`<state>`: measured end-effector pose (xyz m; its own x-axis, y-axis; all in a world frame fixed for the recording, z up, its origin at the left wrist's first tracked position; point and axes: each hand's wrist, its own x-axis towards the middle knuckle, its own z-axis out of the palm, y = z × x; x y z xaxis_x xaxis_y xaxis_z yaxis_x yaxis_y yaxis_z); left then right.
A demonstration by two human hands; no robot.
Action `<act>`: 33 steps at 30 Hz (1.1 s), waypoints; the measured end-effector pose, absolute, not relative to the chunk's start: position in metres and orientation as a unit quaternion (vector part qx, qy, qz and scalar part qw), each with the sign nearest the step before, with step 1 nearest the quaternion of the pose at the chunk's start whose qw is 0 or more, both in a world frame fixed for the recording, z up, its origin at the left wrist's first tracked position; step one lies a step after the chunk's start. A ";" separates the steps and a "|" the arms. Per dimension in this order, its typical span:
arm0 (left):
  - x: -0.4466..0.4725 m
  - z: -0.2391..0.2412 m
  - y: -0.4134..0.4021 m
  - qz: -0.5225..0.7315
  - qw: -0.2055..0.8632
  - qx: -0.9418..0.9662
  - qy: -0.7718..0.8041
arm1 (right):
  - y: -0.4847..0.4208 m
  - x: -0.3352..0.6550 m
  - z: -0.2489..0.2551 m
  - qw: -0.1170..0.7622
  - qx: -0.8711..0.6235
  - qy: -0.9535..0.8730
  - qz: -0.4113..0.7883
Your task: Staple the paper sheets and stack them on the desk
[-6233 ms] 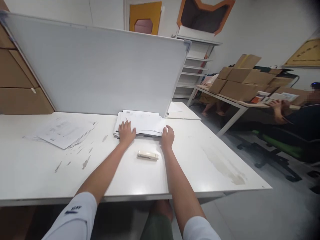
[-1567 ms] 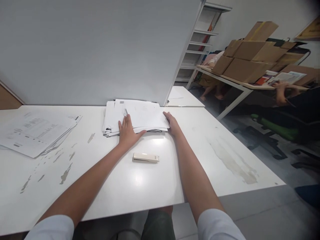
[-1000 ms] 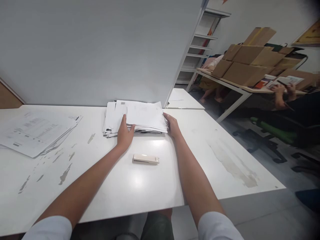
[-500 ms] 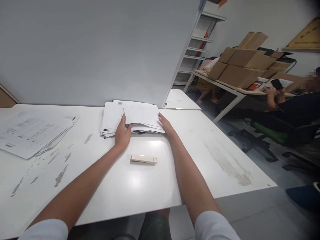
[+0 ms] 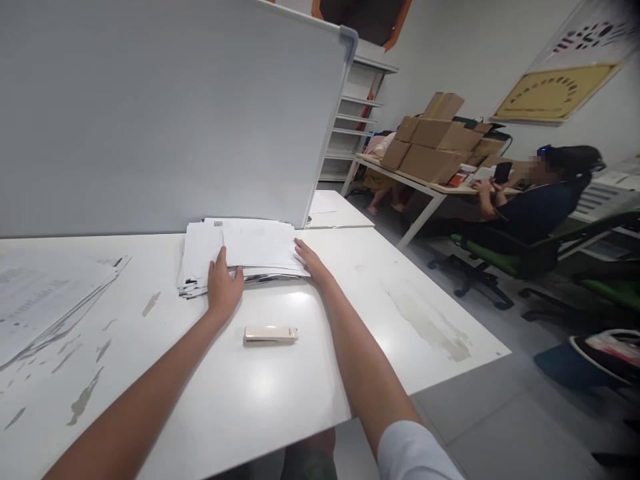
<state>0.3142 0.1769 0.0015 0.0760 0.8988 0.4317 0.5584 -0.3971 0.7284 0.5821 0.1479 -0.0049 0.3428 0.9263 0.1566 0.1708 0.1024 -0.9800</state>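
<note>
Centre of the frame: a stack of white papers [image 5: 250, 250] lies on the white table [image 5: 280, 393], its far edge against the grey partition board [image 5: 165, 120]. The left hand [image 5: 223, 287] is at the stack's near edge, thumb up on the top sheets, fingers hidden under them (looks like it pinches the upper sheets). The right hand [image 5: 310, 260] lies flat and open against the stack's right edge, grasping nothing. A beige stapler [image 5: 271, 334] lies just below the hands, untouched. A second paper pile [image 5: 45, 293] at left. Cardboard boxes [image 5: 435, 143] and a seated person [image 5: 535, 207] at upper right.
</note>
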 end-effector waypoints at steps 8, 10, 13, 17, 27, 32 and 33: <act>0.316 0.006 0.174 0.448 0.165 0.729 0.491 | 0.150 0.580 -0.004 0.573 -0.570 -0.482 0.340; 0.315 0.010 0.171 0.449 0.169 0.728 0.489 | 0.152 0.580 -0.004 0.572 -0.568 -0.484 0.340; 0.314 0.015 0.169 0.441 0.207 0.710 0.509 | 0.153 0.578 -0.001 0.582 -0.560 -0.480 0.341; 0.314 0.021 0.170 0.459 0.233 0.687 0.513 | 0.151 0.575 0.007 0.581 -0.571 -0.444 0.373; 0.320 0.036 0.173 0.442 0.222 0.677 0.545 | 0.141 0.580 0.028 0.551 -0.564 -0.492 0.369; 0.320 0.030 0.178 0.472 0.242 0.680 0.507 | 0.139 0.580 0.029 0.548 -0.582 -0.501 0.333; 0.319 0.029 0.178 0.473 0.242 0.678 0.508 | 0.140 0.580 0.028 0.549 -0.582 -0.498 0.334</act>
